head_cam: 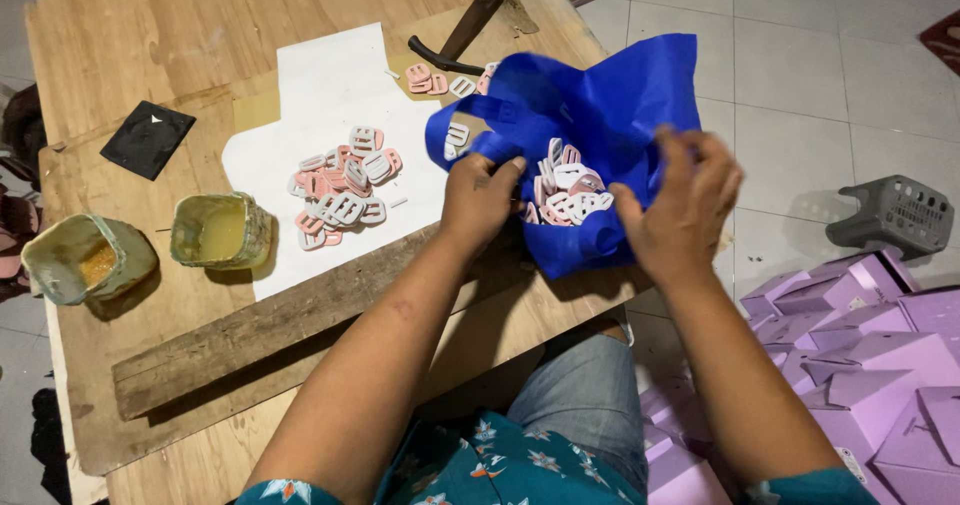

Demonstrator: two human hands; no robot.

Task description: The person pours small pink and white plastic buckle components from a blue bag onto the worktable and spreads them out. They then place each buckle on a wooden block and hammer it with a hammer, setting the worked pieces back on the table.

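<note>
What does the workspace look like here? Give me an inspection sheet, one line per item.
Surface: wooden table with a white sheet and a wooden plank along its near edge.
Job's things: blue bag holding pink and white buckle pieces; a second pile of buckles on the sheet.
Clutter: two glue-stained containers, black pouch, hammer.
Grippers: left hand and right hand both grip the bag's edges.
Cables: nothing seen.
Surroundings: tiled floor, grey stool, purple boxes.
</note>
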